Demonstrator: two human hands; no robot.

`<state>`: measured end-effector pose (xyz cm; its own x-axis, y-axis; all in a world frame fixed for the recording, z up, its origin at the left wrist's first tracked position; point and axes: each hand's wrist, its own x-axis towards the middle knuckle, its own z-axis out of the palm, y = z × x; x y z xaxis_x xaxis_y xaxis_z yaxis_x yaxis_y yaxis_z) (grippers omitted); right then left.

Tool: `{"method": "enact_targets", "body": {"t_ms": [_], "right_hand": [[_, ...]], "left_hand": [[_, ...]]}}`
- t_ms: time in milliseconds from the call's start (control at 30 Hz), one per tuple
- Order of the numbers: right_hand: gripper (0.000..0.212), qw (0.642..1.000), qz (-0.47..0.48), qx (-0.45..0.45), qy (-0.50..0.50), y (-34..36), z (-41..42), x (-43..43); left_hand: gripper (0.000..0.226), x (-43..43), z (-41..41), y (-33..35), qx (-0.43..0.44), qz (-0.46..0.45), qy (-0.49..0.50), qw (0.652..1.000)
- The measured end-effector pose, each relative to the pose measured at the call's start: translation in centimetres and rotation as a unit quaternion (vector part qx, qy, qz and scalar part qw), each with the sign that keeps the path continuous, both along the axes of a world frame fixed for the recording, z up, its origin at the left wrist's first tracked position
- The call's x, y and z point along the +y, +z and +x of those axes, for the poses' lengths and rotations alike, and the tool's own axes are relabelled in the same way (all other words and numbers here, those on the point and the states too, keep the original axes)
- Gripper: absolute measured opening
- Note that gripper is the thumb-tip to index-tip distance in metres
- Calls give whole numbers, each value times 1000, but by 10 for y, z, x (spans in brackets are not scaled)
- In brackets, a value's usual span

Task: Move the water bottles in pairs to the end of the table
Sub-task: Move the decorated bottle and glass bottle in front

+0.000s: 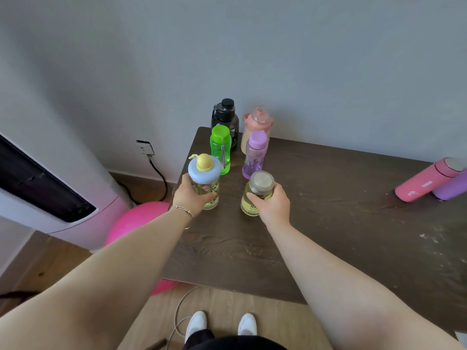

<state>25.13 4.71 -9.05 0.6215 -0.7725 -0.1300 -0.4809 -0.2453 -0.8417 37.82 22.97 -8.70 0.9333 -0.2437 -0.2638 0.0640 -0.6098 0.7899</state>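
Note:
My left hand [190, 197] grips a clear bottle with a blue lid and yellow knob [204, 170] near the table's left edge. My right hand [271, 204] holds a clear yellowish bottle with a metal lid [260, 184] beside it. Both bottles stand upright on the dark wooden table [328, 223]. Behind them stand a green bottle [220, 150] and a purple bottle [255, 155]. Further back by the wall are a black bottle [225, 117] and a peach bottle [257, 122].
A pink bottle [427, 179] and a violet bottle [452, 185] stand at the table's right side. Left of the table are a pink exercise ball [141, 218], a white appliance [50, 193] and a wall socket with cable [145, 147]. A cord lies on the floor by my shoes.

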Motion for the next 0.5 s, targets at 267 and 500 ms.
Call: {"method": "enact_targets", "body": {"t_ms": [267,500], "right_hand": [[65,999,8,-4,-39,-15,21,5],[65,999,4,-11,-51,-29,33,4]], "left_hand": [[70,-9,29,-12,16,-2,-26,1000],[74,-17,46,-25,28,-18,-37,999]]}}
